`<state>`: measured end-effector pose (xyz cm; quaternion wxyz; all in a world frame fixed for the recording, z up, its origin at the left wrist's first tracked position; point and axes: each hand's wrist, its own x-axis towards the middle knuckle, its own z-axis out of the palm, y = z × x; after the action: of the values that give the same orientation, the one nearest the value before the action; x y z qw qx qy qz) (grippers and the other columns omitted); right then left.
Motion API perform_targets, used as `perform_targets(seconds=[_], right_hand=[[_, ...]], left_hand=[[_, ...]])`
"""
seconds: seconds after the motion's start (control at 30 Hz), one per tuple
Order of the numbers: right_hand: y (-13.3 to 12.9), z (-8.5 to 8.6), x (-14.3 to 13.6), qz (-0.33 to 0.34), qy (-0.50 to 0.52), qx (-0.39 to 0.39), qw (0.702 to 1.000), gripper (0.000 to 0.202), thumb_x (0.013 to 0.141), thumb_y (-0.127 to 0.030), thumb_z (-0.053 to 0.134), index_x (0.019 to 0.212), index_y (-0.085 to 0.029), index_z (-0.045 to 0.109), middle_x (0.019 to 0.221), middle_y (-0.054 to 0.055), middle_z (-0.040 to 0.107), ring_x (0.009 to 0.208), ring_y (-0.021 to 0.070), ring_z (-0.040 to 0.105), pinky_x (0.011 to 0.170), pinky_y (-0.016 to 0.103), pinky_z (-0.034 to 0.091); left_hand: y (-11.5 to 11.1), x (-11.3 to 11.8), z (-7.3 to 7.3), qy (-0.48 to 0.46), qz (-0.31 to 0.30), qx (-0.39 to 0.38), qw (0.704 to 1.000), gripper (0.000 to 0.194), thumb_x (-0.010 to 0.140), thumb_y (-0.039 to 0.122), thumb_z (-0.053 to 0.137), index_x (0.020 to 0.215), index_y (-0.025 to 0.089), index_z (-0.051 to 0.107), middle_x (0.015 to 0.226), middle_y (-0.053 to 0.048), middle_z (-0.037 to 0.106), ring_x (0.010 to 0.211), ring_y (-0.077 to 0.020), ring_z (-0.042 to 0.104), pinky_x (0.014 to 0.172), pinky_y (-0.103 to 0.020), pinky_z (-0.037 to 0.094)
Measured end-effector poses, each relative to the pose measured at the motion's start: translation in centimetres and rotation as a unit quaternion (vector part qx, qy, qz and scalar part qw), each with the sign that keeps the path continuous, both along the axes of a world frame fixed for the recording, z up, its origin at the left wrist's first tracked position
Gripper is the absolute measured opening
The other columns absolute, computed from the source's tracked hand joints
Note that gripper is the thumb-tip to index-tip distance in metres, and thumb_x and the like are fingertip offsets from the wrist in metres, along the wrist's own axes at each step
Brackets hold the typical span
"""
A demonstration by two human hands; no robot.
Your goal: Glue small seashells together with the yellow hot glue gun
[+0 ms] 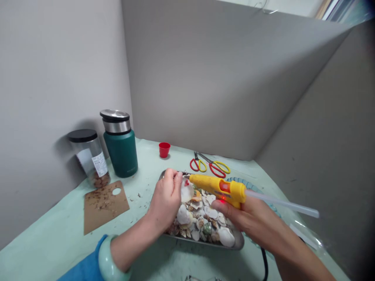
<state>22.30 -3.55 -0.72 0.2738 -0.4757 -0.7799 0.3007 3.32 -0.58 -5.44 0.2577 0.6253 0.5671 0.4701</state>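
My right hand (pixel 241 214) is wrapped around the handle of a yellow glue gun (pixel 215 185). A long translucent glue stick (pixel 284 203) juts from its back, and a red light glows near my thumb. The nozzle points left, up against the fingertips of my left hand (pixel 168 195). Those fingers are closed in a pinch on a white shell (pixel 186 191) with a small red spot; part of it is hidden by the hand. Beneath both hands is a metal tray (pixel 205 244) heaped with seashells (pixel 200 222).
A green flask (pixel 120 154) and a black-lidded jar (pixel 90 160) stand at the left, behind a brown board (pixel 107 207) with crumbs. A red cup (pixel 164 150) and two scissors (pixel 199 164) lie toward the back wall. A black cord (pixel 265 263) runs down at the right.
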Motion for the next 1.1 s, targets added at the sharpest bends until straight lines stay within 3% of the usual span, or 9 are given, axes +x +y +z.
perform_targets(seconds=[1.1], right_hand=[[-0.05, -0.06, -0.04, -0.020, 0.007, -0.019, 1.000, 0.032, 0.087, -0.041, 0.052, 0.116, -0.029, 0.060, 0.100, 0.002, 0.069, 0.090, 0.0215, 0.064, 0.083, 0.038, 0.051]], left_hand=[[0.23, 0.04, 0.00, 0.028, 0.019, 0.014, 0.999, 0.023, 0.092, 0.034, 0.031, 0.074, 0.023, 0.040, 0.059, 0.003, 0.050, 0.059, -0.0182, 0.052, 0.055, -0.028, 0.032]])
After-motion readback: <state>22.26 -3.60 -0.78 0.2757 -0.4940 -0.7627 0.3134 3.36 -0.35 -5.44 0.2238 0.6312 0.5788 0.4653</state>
